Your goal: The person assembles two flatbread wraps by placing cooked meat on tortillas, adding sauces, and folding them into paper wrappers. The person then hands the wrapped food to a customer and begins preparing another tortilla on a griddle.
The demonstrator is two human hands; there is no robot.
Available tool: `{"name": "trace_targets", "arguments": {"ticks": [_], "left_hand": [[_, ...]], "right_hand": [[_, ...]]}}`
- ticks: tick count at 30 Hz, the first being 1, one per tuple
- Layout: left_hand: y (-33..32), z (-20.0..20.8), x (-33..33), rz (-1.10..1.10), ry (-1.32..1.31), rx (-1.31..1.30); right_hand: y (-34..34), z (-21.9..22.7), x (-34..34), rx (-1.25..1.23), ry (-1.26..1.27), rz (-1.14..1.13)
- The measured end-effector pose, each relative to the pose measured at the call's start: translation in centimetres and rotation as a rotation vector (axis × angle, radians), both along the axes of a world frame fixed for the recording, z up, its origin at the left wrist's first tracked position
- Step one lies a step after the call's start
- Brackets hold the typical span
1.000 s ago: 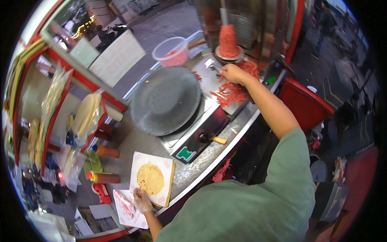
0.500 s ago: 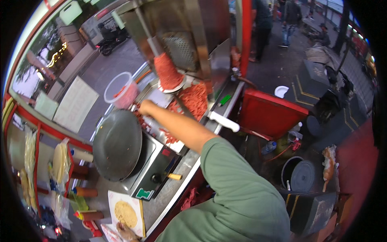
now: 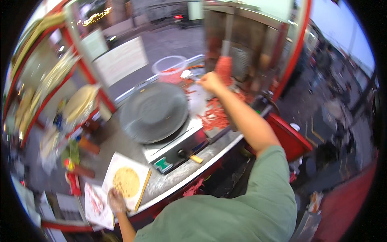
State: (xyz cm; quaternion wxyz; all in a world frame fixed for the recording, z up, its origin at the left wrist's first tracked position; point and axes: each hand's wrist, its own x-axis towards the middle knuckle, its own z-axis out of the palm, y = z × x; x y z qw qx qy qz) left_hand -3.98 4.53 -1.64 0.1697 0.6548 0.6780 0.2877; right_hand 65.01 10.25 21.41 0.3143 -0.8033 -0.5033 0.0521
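My right hand (image 3: 210,82) is closed around a metal utensil with a shiny, spoon-like end (image 3: 186,74), above the metal tray beside the meat cone (image 3: 224,68). Shredded reddish meat (image 3: 215,115) lies in the tray under my right forearm. Close to the utensil's end stands a clear plastic tub (image 3: 169,69) with reddish meat in it. At lower left, my left hand (image 3: 116,201) rests with fingers extended at the edge of a round flatbread (image 3: 126,182). The flatbread lies on white paper (image 3: 116,166) over a board. Blur hides the exact finger contact.
A wide dark pan (image 3: 155,111) sits on a steel stove (image 3: 173,150) with a knob. Sauce bottles (image 3: 82,169) and bagged flatbreads (image 3: 80,103) stand at left. Beside my left hand lies printed wrapping paper (image 3: 96,203). The vertical grill (image 3: 258,48) rises behind the tray.
The view has swung right-to-left, bringing my left hand and forearm further into sight. My right hand, with the utensil, has lifted from the tray's near-pan corner toward the meat cone.
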Motion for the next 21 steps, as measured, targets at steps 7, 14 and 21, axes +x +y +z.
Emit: {"name": "trace_targets", "arguments": {"ticks": [7, 14, 21], "left_hand": [[-0.5, -0.7, -1.5, -0.245, 0.178, 0.215], [0.3, 2.7, -0.4, -0.382, 0.164, 0.003], [0.7, 2.1, -1.6, -0.399, -0.013, -0.016]], "right_hand": [[-5.7, 8.0, -17.8, 0.001, 0.119, 0.349], [-8.3, -7.4, -38.3, -0.230, 0.200, 0.595], [-13.1, -18.0, -43.9, -0.140, 0.265, 0.435]]}}
